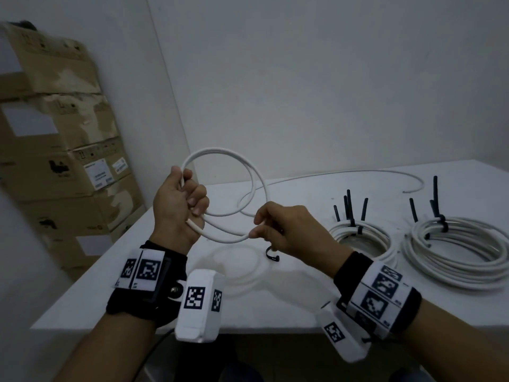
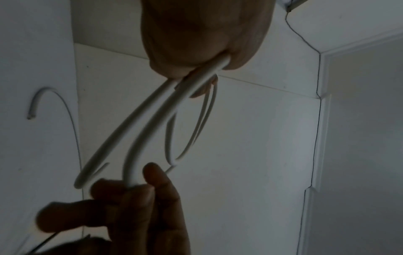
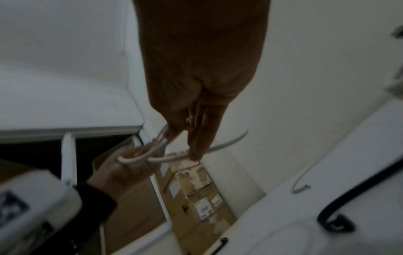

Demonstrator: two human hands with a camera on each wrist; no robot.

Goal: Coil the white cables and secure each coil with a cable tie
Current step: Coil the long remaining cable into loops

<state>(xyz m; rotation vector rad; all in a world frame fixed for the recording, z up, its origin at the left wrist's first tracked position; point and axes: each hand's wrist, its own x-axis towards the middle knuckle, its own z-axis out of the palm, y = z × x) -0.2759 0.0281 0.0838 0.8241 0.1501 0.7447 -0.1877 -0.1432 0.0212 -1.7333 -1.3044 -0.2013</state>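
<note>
My left hand [image 1: 190, 201] is raised above the table and grips loops of a white cable [image 1: 220, 150]; a short cut end [image 1: 194, 226] sticks out below its fingers. My right hand [image 1: 257, 226] pinches the lowest loop between thumb and fingers, a little to the right. The left wrist view has the left hand [image 2: 196, 57] clamping two strands of the cable [image 2: 152, 120] while the right fingers [image 2: 150, 174] pinch one. The rest of the cable trails across the table to its free end [image 1: 413, 190]. A loose black cable tie [image 1: 272, 255] lies under my right hand.
Two tied white coils [image 1: 363, 238] [image 1: 462, 255] with upright black tie tails lie on the white table [image 1: 165, 293] at the right. Stacked cardboard boxes [image 1: 68, 133] stand against the wall at the left. White walls close the corner behind the table.
</note>
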